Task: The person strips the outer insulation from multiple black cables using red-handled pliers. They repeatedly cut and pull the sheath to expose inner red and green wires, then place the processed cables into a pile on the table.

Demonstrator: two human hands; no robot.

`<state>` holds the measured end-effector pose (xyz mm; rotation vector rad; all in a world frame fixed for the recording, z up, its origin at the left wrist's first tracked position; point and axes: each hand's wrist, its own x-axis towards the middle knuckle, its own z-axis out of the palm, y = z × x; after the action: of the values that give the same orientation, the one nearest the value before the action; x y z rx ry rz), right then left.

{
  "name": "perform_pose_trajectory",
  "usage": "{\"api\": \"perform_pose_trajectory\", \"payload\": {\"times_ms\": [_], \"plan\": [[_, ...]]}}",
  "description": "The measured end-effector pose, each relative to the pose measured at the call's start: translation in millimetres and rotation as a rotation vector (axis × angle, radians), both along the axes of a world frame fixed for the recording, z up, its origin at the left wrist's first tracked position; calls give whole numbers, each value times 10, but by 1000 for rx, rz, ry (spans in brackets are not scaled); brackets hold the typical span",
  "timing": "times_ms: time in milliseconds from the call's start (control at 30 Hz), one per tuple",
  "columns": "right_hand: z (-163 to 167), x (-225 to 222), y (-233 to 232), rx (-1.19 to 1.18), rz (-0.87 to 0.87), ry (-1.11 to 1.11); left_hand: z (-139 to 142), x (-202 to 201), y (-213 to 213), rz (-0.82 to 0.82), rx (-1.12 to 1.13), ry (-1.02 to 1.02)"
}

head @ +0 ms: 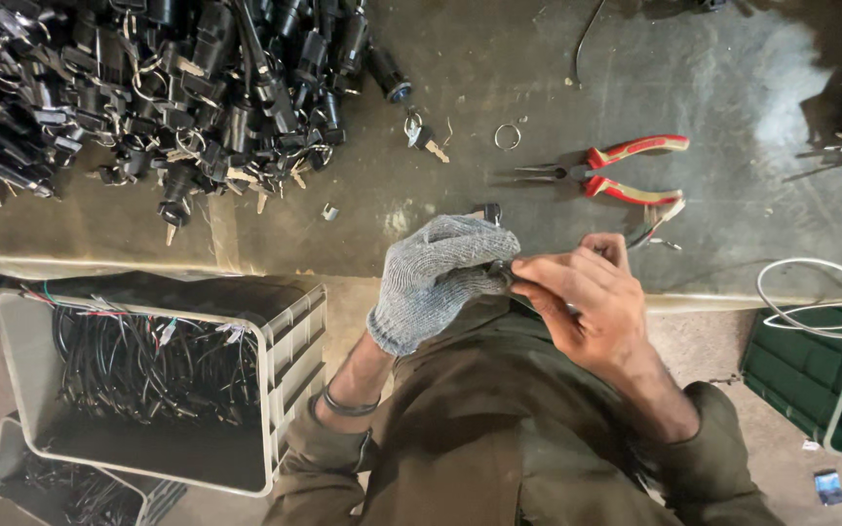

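Dark small part (501, 273) between both hands

Small dark part (501, 274), pinched between both hands.

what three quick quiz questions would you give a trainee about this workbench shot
1. True or false: the left hand wears a grey knit glove.
2. Which tool lies on the bench beyond the hands? A) hammer B) pliers with red handles C) screwdriver
3. What fills the grey crate at the person's left?

Key:
1. True; the right hand is bare, and both pinch a small dark part.
2. B
3. Black wires.
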<state>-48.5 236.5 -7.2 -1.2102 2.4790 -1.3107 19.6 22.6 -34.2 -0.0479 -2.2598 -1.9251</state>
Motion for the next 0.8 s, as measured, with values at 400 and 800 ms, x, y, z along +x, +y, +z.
{"api": "perform_pose_trajectory", "payload": {"times_ms": [400,800], "plan": [[-72,-158,-112,-9,104,460,-72,-66,-90,-64,85,22],[-69,-160,-187,-150,114,406,239,-91,-238,-73,61,21]]}}
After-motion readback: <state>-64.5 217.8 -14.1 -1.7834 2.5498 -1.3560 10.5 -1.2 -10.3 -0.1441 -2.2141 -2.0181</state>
